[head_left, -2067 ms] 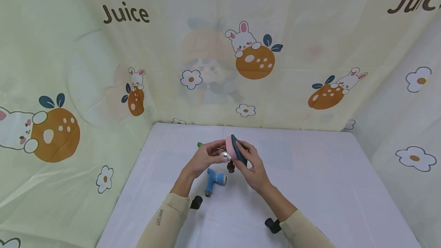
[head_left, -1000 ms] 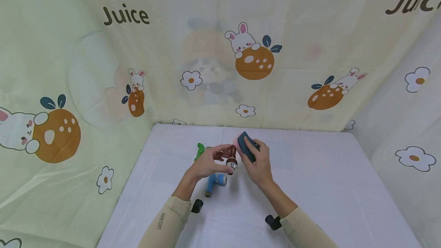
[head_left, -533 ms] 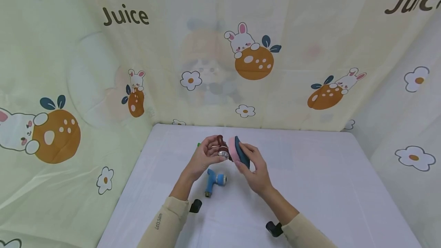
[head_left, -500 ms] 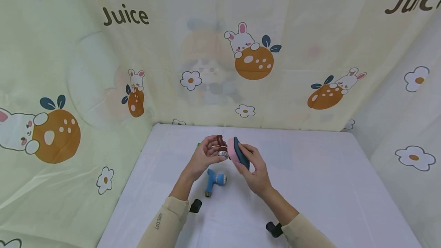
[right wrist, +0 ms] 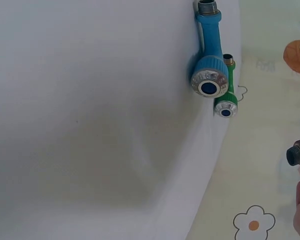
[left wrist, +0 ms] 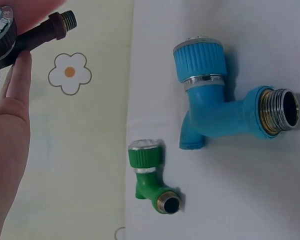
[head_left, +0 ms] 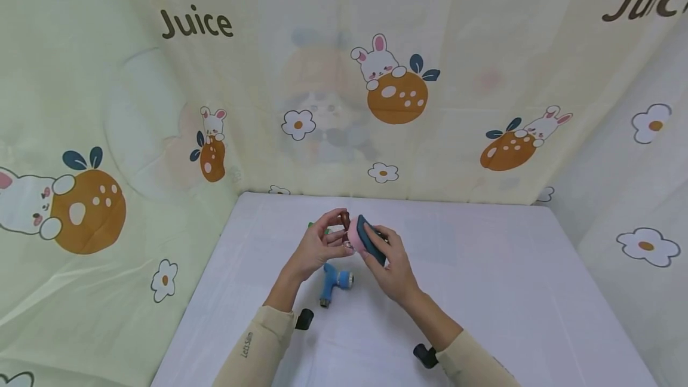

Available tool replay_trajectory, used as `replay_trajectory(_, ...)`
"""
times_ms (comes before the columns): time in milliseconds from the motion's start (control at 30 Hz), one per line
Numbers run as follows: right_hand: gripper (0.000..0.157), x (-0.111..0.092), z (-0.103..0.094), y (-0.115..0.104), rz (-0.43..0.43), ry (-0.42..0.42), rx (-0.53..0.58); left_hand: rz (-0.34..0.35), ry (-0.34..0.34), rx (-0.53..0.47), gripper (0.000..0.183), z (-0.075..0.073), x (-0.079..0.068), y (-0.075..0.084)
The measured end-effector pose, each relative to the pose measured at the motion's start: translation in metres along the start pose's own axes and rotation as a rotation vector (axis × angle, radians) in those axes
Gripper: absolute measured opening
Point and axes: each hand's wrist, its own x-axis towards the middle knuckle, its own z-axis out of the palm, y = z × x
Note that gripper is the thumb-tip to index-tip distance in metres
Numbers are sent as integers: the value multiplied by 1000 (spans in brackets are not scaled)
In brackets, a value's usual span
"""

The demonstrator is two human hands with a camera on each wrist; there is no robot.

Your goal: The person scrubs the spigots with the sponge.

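My left hand [head_left: 316, 251] holds a brown tap [head_left: 345, 218] by its ends, raised above the table. In the left wrist view the brown tap [left wrist: 37, 39] shows its threaded end and round knob. My right hand [head_left: 396, 272] grips a pink and dark blue sponge [head_left: 372, 245], the pink face pressed against the tap and covering most of it. Below the hands a blue tap [head_left: 329, 286] lies on the table. Farther back lies a green tap [left wrist: 150, 184], mostly hidden behind my left hand in the head view.
The table [head_left: 484, 291] has a white cover. A printed curtain [head_left: 333, 76] stands close behind it and along both sides. Black wrist mounts [head_left: 426, 355] stick out from under both sleeves.
The brown tap has been turned about in my left hand. The sponge came away from it, then returned, and now sits farther left across it. The blue tap has stayed put.
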Motion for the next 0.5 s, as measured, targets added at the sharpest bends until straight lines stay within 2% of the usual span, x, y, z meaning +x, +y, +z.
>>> replay_trajectory(267,53,7,-3,0,124,-70,-32,-36,83,153,87,1,-1,-3)
replay_trajectory(500,55,7,-4,2,112,-111,-93,-19,91,190,86,1,-2,-5)
